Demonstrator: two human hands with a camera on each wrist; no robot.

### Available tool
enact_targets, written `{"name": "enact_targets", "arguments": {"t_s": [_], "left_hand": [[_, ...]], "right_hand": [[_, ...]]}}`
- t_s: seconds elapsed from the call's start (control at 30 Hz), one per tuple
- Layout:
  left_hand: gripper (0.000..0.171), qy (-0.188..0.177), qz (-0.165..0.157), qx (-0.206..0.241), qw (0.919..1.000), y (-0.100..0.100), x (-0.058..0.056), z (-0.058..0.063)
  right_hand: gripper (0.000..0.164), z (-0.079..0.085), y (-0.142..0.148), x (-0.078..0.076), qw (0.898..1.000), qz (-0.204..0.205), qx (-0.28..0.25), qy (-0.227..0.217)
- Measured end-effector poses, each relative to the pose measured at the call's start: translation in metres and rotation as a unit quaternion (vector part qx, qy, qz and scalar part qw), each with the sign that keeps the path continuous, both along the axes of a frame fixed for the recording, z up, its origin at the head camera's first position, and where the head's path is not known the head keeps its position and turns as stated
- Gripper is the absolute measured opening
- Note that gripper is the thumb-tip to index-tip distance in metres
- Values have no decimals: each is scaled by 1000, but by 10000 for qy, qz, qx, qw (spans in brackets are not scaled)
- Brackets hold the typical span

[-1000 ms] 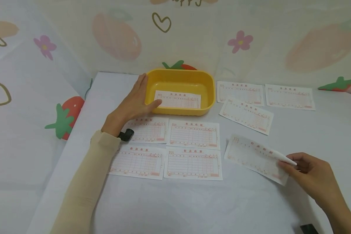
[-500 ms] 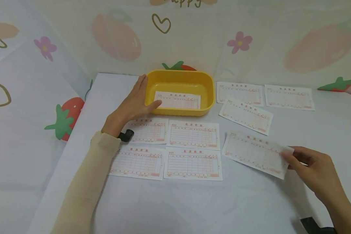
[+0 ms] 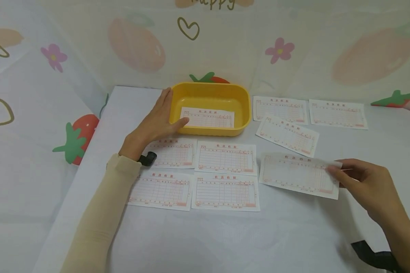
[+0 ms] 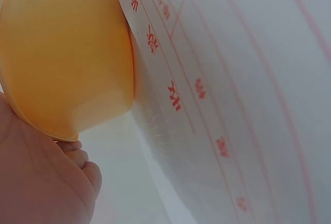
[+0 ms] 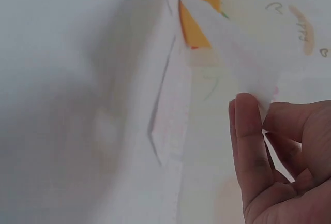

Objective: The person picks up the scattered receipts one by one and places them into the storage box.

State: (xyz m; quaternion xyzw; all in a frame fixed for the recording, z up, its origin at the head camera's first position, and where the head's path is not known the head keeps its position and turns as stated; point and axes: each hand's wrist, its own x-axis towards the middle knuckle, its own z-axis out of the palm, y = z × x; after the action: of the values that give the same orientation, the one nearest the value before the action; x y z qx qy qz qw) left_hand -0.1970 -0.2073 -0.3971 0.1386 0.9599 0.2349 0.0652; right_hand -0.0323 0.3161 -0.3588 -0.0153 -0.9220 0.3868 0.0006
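My left hand (image 3: 153,119) holds the left end of a yellow plastic basin (image 3: 212,131). Its thumb reaches over the front rim and its fingers lie along the outside, under the rim in the left wrist view. Inside the basin lies one white receipt slip (image 3: 208,116) with red print. My right hand (image 3: 369,185) pinches the right end of another receipt slip (image 3: 298,176) between thumb and fingers. This slip is lifted at the pinched end and seen nearly edge-on in the right wrist view; its left end hangs close over the table.
Several receipt slips (image 3: 225,191) lie in two rows in front of the basin, partly under my left forearm. To its right lie three more, one a tilted slip (image 3: 288,135). A printed cloth backdrop (image 3: 225,45) rises behind the white table (image 3: 225,242).
My right hand has moved up and away from the table's front with its slip. The slip's bent edge has straightened and it has turned more level. My left hand stays at the basin.
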Motion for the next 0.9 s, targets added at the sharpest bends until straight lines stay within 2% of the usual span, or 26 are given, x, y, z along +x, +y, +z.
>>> {"name": "enact_targets", "arguments": {"t_s": [0.1,0.27,0.4,0.47,0.57,0.63,0.7,0.8,0.9], "left_hand": [[111,-1,-5,16,10000,-3,1,1],[110,-24,106,1,9999,-13,4,3],[111,-58,90,85,9999,-12,4,0],[112,-22,69,81,9999,-11,4,0],[112,-16,67,80,9999,-11,4,4],[113,-19,75,84,9999,-11,4,8],[113,-59,101,156,9998,-12,4,11],[113,-146,117,219,9996,-11,4,11],[113,-199,133,258,9994,-10,4,9]], "right_hand": [[28,7,-4,-9,9997,-110,-110,169],[13,16,-16,-26,9937,-329,-967,457],[16,21,-26,-36,9808,-522,-1778,603],[15,21,-33,-43,9703,-522,-2294,555],[15,21,-46,-56,9620,-453,-2667,379],[15,22,-56,-66,9607,-387,-2738,240],[16,24,-67,-75,9701,-318,-2401,166],[21,27,-85,-90,9783,-145,-2067,80],[25,29,-101,-104,9812,78,-1927,-7]]}}
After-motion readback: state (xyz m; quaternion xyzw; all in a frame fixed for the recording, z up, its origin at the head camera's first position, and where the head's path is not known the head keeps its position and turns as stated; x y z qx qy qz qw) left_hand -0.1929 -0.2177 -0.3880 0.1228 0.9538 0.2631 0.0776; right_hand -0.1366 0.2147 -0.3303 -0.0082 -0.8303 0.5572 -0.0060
